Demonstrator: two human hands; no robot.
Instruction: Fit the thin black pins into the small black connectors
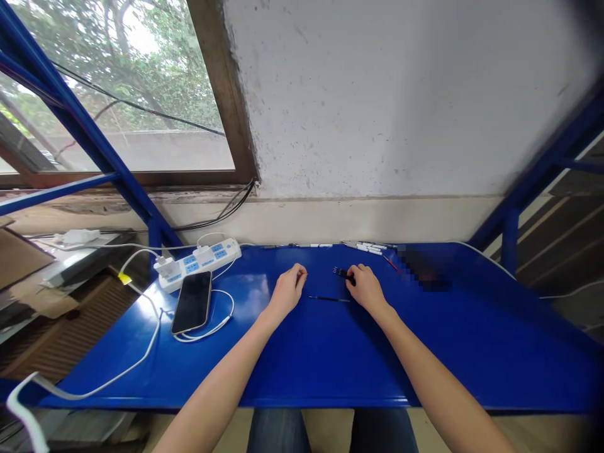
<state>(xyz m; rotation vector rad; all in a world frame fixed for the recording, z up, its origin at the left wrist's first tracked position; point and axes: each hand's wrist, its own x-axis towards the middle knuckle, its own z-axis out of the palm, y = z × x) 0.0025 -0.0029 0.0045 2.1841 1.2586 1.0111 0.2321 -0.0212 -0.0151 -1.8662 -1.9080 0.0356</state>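
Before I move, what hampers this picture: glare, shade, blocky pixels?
Head view: pale glare lies on the table between the phone and the left hand; head view: bright patches in the window wash out, while the table's right end is darker; head view: blocky pixels mask the dark thing right of the right hand, and the black pieces by that hand are too small to make out.

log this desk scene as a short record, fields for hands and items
surface: blue table
left hand: pinched; whether it holds anything is unclear
right hand: at small black parts with pale tips
between hands: thin dark rod, lying flat
back edge: white pen-like pieces
left side: phone, power strip
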